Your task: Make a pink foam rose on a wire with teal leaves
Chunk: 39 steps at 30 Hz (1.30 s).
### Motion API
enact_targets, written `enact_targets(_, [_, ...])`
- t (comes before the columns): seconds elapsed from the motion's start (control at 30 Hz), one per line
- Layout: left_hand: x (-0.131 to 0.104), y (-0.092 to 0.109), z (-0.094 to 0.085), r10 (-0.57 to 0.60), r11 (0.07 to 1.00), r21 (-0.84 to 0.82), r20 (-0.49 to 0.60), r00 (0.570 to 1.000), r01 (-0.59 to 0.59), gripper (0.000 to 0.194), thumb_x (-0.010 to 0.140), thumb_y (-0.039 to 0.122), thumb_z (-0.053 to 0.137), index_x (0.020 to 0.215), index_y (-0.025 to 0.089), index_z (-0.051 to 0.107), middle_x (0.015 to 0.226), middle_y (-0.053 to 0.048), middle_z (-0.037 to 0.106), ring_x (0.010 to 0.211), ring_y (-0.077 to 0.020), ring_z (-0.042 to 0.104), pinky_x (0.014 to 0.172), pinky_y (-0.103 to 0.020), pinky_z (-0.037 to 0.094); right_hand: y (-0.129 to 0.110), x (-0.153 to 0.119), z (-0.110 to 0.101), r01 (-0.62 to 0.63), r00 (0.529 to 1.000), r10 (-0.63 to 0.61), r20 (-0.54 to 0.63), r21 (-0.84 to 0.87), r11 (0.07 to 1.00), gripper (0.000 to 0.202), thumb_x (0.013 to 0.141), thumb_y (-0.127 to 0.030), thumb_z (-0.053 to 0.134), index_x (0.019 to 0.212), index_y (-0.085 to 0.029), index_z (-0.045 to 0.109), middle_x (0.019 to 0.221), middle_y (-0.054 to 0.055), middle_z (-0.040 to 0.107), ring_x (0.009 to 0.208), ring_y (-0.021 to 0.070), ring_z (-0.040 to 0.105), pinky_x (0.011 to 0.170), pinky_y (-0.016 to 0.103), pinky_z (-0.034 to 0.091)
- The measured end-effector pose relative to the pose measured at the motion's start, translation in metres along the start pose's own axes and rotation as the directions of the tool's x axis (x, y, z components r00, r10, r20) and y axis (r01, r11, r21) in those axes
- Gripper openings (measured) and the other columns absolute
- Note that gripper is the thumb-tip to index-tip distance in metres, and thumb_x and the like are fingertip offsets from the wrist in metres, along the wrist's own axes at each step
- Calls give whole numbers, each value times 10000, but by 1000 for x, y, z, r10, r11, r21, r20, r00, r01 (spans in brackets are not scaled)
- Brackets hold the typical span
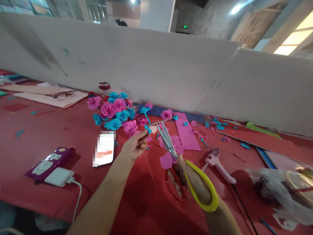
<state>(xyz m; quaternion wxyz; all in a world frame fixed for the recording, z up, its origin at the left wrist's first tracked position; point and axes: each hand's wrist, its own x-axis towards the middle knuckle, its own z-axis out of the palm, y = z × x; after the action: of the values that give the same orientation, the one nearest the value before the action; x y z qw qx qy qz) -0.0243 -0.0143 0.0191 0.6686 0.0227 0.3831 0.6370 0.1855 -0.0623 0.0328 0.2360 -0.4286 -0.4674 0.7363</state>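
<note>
Between its fingertips my left hand (139,143) pinches a small piece of blue paper (148,129). My right hand (193,179) grips a pair of scissors (167,141), one handle loop yellow and the other red. Their blades are spread apart and point up and away, just right of the blue piece. Pink paper petals (166,160) lie beneath the blades. Beyond my left hand stands a bunch of pink and blue paper flowers (116,112). A strip of pink paper (187,132) lies past the scissors.
A phone (105,148) lies left of my left forearm, near a purple power strip (51,163) with a white charger (59,177). On the right are a pink glue gun (220,165) with its cord and a plastic bag (281,192). A white partition (151,65) borders the red table behind.
</note>
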Motion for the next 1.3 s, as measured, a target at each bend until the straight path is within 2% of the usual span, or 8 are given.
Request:
enact_targets(0.2, [3,4,-4,-19,999,-34,36,999,20,183,860,70,560,679,96,561,593,-23,595,326,20,248,274,-117,159,1,-9,2,-47,999,47,-8,-29,998,589,742,-778,487,714,-190,506,533,-42,517,341,58,412,289,168,323])
enact_targets(0.33, [3,5,-4,-19,999,-32,33,999,20,190,862,77,563,674,101,548,597,-23,595,320,24,237,272,-115,156,6,-9,-1,-107,993,108,-37,23,994,530,743,-718,566,741,-189,520,583,-27,567,379,63,458,319,165,360])
enact_targets(0.43, [2,6,-3,-14,1000,-26,21,1000,15,194,859,76,567,668,101,547,600,-22,592,322,26,236,272,-115,150,8,-7,-3,-89,996,89,-10,19,996,517,743,-704,578,750,-189,536,599,-23,575,382,63,459,323,170,367])
enact_targets(0.57, [2,6,-2,-25,1000,-14,19,1000,25,211,866,82,560,656,94,550,592,-17,580,324,30,224,271,-109,147,8,-5,-3,-135,991,135,4,9,991,511,729,-699,596,733,-192,530,582,-29,560,378,66,453,319,175,363])
enact_targets(0.67, [2,6,-2,-27,999,-19,17,999,28,203,852,79,583,653,99,549,596,-15,584,327,30,228,273,-105,151,7,-6,-1,-94,995,95,-22,11,995,489,746,-674,603,712,-194,509,568,-40,541,377,55,428,322,167,350])
enact_targets(0.83, [0,6,0,-20,1000,-21,16,1000,21,229,857,68,568,631,94,544,572,-12,573,324,32,233,275,-109,148,6,-8,0,-44,999,44,2,-20,999,474,775,-660,583,726,-194,512,588,-37,546,386,54,422,326,168,336])
enact_targets(1.07, [2,6,-3,5,1000,11,16,1000,-5,173,752,79,696,662,120,554,613,-10,596,342,29,246,279,-102,160,7,-7,-2,-60,998,60,0,-4,998,490,748,-675,603,735,-192,519,590,-34,540,402,60,429,342,171,340])
enact_targets(1.3, [4,5,-5,32,999,40,38,999,-34,179,712,96,737,656,118,568,619,-15,610,345,29,238,281,-105,165,6,-5,-4,-47,997,50,52,-60,997,501,782,-681,555,830,-182,571,618,-33,533,403,59,439,344,172,349])
